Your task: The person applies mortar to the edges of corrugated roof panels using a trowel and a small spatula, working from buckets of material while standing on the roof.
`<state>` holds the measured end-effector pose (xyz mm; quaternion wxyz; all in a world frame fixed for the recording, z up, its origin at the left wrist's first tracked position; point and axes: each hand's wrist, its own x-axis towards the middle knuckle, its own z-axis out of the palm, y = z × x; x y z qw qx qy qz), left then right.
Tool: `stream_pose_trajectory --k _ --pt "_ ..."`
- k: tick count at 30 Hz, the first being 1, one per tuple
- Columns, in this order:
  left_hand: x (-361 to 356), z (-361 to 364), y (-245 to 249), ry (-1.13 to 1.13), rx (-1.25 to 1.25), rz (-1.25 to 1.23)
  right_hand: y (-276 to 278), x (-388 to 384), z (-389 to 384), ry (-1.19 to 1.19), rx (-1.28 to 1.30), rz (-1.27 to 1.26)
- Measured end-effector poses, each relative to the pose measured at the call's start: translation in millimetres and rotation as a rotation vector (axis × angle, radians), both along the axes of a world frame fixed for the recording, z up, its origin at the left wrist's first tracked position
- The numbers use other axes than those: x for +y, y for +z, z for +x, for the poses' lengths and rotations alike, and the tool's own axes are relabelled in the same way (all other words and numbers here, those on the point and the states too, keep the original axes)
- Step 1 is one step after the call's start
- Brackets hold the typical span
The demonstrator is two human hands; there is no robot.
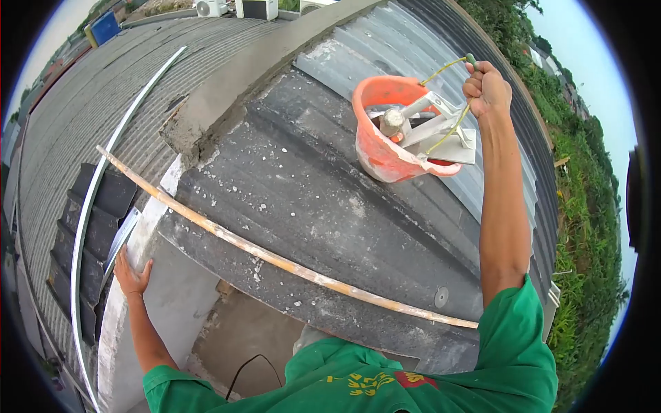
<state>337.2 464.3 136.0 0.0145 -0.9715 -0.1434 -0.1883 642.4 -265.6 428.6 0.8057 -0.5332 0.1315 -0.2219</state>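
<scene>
An orange bucket smeared with white stands on the ribbed metal roof, at the upper right of the view. My right hand is closed around the bucket's thin yellow-green handle, above and to the right of the rim. Inside the bucket lie white and grey tools, partly hidden by its wall, along with a rounded pale end. At the left, my left hand rests with spread fingers on the top edge of a whitish wall, beside a shiny metal strip. It holds nothing.
A long wooden pole crosses the dark roof sheet, strewn with crumbs. A cement ledge runs behind it. A pale curved bar lies at the left near black corrugated sheets. Greenery lies beyond the right roof edge.
</scene>
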Motion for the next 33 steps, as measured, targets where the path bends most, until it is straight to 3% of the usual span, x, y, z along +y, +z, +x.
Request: stream_pose_trajectory --k 3,7,10,11,12,13,14,15,18,19,23,25,27,28,29,31,32,33 --pt "0.4 0.7 -1.8 -0.009 0.011 -0.001 -5.7 -2.5 15.2 -0.006 0.023 0.075" --pt "0.3 3.8 -0.2 -0.019 0.087 0.006 -11.9 7.0 -5.5 0.077 0.06 -0.047" --pt "4.2 1.9 -8.9 -0.025 0.144 0.208 -24.5 -7.5 -24.3 0.165 0.095 -0.085" --pt "-5.2 4.4 -1.3 0.031 0.209 0.097 -26.6 -13.4 -26.6 0.144 0.135 -0.129" --pt "4.6 3.7 -7.2 -0.038 0.189 0.118 -19.2 -18.0 -39.5 0.166 0.283 -0.42" --pt "-9.0 4.1 2.0 0.016 0.233 0.172 -23.0 -21.6 -45.5 0.136 0.265 -0.467" --pt "-122.9 26.4 89.6 -0.07 0.52 -0.188 -25.8 -28.2 -52.4 0.164 0.226 -0.681" --pt "-132.6 35.2 83.1 -0.122 0.531 -0.17 -23.4 -34.7 -65.6 0.22 0.211 -0.758" --pt "-110.8 23.9 66.8 0.228 0.705 0.526 -50.5 -42.4 -67.9 0.127 0.029 -0.99" --pt "-119.5 26.5 76.0 0.249 0.673 0.536 -58.0 -39.4 -63.1 0.063 -0.046 -1.036" --pt "-262.4 75.6 106.9 -0.16 -0.353 0.479 -75.3 -40.9 -61.3 0.036 -0.107 -1.04" --pt "-359.6 87.7 109.6 -0.415 -0.431 0.165 -83.6 -42.7 -72.5 -0.166 -0.175 -1.066" --pt "-469.2 86.4 96.2 -0.766 -0.185 -0.25 -95.5 -52.9 -109.8 -0.394 -0.143 -1.122" --pt "-517.0 87.1 85.8 -1.008 -0.097 -0.399 -102.5 -59.9 -140.5 -0.378 -0.119 -0.942" --pt "-564.8 89.6 78.8 -1.085 -0.056 -0.419 -117.5 -64.8 -157.3 -0.32 -0.171 -0.731" --pt "-640.8 78.5 64.8 -1.419 0.083 -0.372 -143.6 -83.7 -217.1 -0.194 -0.028 -0.648" --pt "-661.0 79.5 56.8 -1.492 0.127 -0.391 -163.1 -85.9 -238.5 -0.261 0.027 -0.649" --pt "-680.6 92.8 48.9 -1.478 0.223 -0.561 -184.4 -85.3 -256.6 -0.304 0.088 -0.61"
